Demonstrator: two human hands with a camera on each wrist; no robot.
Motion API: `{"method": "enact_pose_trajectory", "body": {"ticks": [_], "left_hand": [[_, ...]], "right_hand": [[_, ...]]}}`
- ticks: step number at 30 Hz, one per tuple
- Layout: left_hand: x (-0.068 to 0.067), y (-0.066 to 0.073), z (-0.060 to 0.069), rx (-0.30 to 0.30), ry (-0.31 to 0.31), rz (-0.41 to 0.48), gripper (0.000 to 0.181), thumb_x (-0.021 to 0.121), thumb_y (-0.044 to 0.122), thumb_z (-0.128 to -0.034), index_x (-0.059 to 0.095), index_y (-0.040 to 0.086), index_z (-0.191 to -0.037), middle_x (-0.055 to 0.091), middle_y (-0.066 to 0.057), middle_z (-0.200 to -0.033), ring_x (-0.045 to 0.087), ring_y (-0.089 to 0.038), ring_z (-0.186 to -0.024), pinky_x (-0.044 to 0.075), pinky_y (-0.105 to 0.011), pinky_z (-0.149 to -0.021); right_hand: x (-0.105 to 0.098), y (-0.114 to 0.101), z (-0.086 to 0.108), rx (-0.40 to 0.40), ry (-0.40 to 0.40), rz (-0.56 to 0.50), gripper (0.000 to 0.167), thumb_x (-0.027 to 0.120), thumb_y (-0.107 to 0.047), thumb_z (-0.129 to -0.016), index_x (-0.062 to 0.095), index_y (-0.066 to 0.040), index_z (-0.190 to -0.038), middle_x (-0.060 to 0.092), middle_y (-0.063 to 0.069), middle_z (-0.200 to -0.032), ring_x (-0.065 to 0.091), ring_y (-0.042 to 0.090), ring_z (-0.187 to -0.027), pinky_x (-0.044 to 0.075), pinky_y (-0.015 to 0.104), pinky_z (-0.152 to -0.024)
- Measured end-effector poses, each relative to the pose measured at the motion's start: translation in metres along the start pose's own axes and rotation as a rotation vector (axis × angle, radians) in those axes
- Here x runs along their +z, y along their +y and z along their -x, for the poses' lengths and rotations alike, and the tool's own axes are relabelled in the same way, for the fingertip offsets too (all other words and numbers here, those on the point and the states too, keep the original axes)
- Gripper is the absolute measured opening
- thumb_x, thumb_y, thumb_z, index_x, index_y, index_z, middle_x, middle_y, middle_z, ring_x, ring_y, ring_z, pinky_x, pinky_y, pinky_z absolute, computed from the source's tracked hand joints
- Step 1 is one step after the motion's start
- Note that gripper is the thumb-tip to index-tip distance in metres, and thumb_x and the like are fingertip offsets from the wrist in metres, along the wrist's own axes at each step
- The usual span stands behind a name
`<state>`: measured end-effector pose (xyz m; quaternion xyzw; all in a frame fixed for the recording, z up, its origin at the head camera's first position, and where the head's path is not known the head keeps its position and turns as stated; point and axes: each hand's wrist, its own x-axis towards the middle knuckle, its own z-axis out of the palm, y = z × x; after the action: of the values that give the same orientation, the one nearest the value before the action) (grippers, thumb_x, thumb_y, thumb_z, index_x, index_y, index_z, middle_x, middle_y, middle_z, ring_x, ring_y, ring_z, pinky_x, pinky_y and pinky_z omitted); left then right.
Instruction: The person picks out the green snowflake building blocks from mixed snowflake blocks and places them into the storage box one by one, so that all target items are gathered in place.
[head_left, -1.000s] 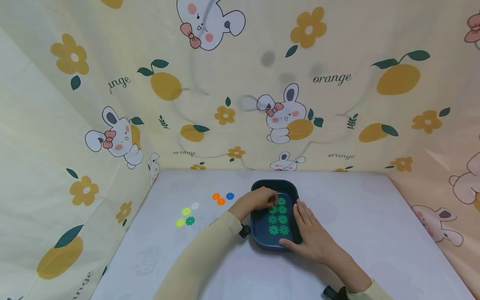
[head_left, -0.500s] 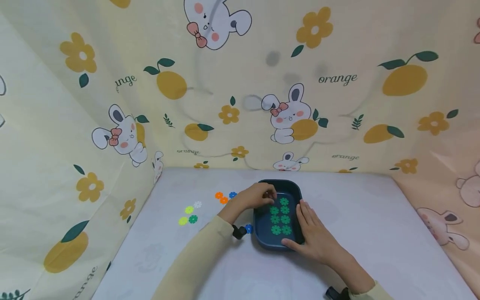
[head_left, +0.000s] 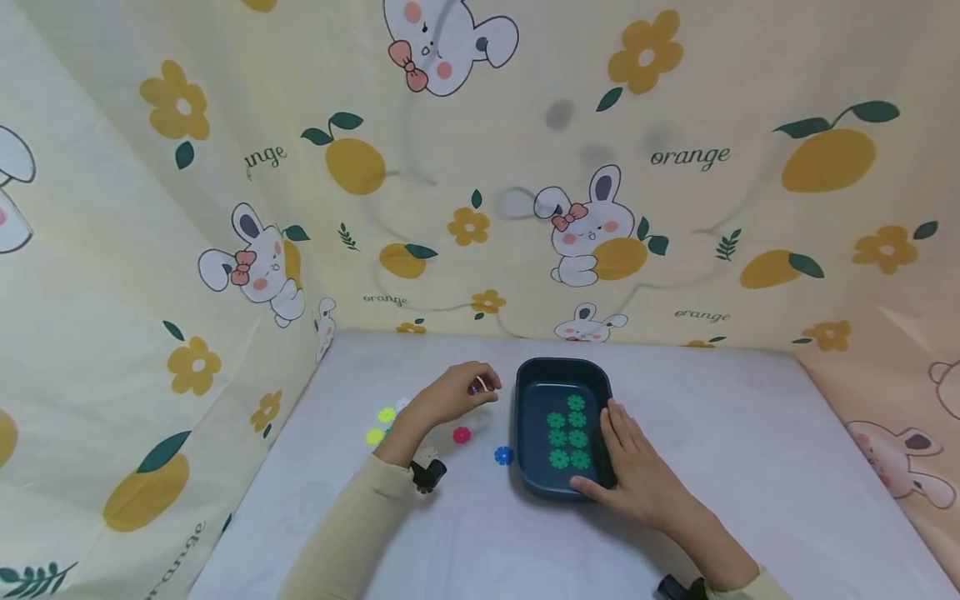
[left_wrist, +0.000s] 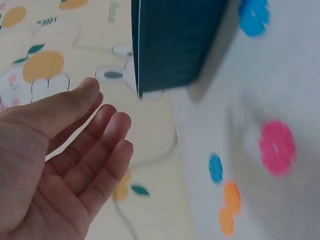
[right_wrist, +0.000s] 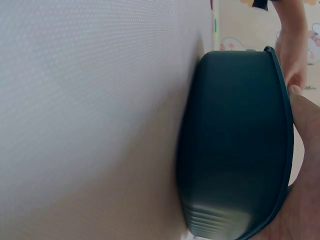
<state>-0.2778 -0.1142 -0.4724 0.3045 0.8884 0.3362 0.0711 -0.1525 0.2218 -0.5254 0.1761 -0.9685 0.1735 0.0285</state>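
A dark blue-green rectangular tray stands on the table, holding several green flower-shaped discs in two columns. To its left hovers my left hand, fingers loosely curved; nothing shows between thumb and fingers in the left wrist view, where the hand is apart from the tray. My right hand rests along the tray's right rim with straight fingers, its thumb spread at the near corner. In the right wrist view, the hand touches the rim of the tray.
Left of the tray lie a blue disc, a pink disc, a whitish disc and yellow discs. Orange discs and another blue disc show in the left wrist view. A printed curtain surrounds the table.
My left hand has come out of the tray and moved left over the table, uncovering the pink disc and the near blue disc. My right hand stays on the rim.
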Motion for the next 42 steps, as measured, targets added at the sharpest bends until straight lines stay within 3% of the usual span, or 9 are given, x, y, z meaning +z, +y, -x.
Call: {"method": "enact_pose_trajectory", "body": {"ticks": [15, 25, 30, 36, 42], "left_hand": [[-0.033, -0.057, 0.067, -0.278, 0.006, -0.075, 0.021, 0.078, 0.014, -0.1005, 0.073, 0.004, -0.119, 0.068, 0.002, -0.102, 0.062, -0.016, -0.096, 0.056, -0.037, -0.092], [-0.037, -0.086, 0.103, -0.379, -0.026, -0.169, 0.02, 0.082, 0.003, -0.0936, 0.073, 0.006, -0.111, 0.067, -0.005, -0.103, 0.06, -0.021, -0.095, 0.055, -0.043, -0.093], [-0.035, -0.092, 0.113, -0.39, -0.027, -0.197, 0.021, 0.084, 0.003, -0.0911, 0.072, 0.006, -0.108, 0.066, -0.006, -0.101, 0.059, -0.02, -0.092, 0.054, -0.044, -0.09], [-0.034, -0.096, 0.109, -0.387, -0.004, -0.198, 0.02, 0.084, 0.003, -0.0909, 0.071, 0.007, -0.104, 0.064, -0.005, -0.098, 0.057, -0.019, -0.088, 0.053, -0.043, -0.086], [-0.031, -0.099, 0.108, -0.394, -0.003, -0.168, 0.024, 0.085, 0.002, -0.0897, 0.063, 0.011, -0.097, 0.06, -0.002, -0.09, 0.054, -0.018, -0.085, 0.05, -0.038, -0.08]], "right_hand": [[-0.005, -0.001, 0.0, 0.006, 0.003, 0.009, 0.122, 0.067, -0.077, -0.091, 0.023, 0.011, -0.164, 0.012, 0.029, -0.175, 0.014, 0.047, -0.163, 0.024, 0.065, -0.126], [-0.002, 0.001, -0.001, 0.0, 0.006, 0.013, 0.122, 0.067, -0.077, -0.091, 0.024, 0.011, -0.164, 0.012, 0.029, -0.176, 0.014, 0.047, -0.162, 0.025, 0.065, -0.126], [0.0, 0.002, -0.002, -0.003, 0.006, 0.02, 0.123, 0.066, -0.078, -0.091, 0.024, 0.011, -0.164, 0.012, 0.029, -0.175, 0.015, 0.048, -0.162, 0.025, 0.065, -0.126], [-0.001, 0.005, -0.004, -0.015, 0.033, 0.017, 0.123, 0.066, -0.078, -0.091, 0.024, 0.011, -0.164, 0.013, 0.029, -0.175, 0.016, 0.048, -0.161, 0.026, 0.065, -0.125], [0.001, 0.005, -0.003, 0.011, -0.011, 0.005, 0.125, 0.064, -0.081, -0.09, 0.022, 0.009, -0.165, 0.01, 0.027, -0.177, 0.013, 0.046, -0.163, 0.024, 0.065, -0.126]]}}
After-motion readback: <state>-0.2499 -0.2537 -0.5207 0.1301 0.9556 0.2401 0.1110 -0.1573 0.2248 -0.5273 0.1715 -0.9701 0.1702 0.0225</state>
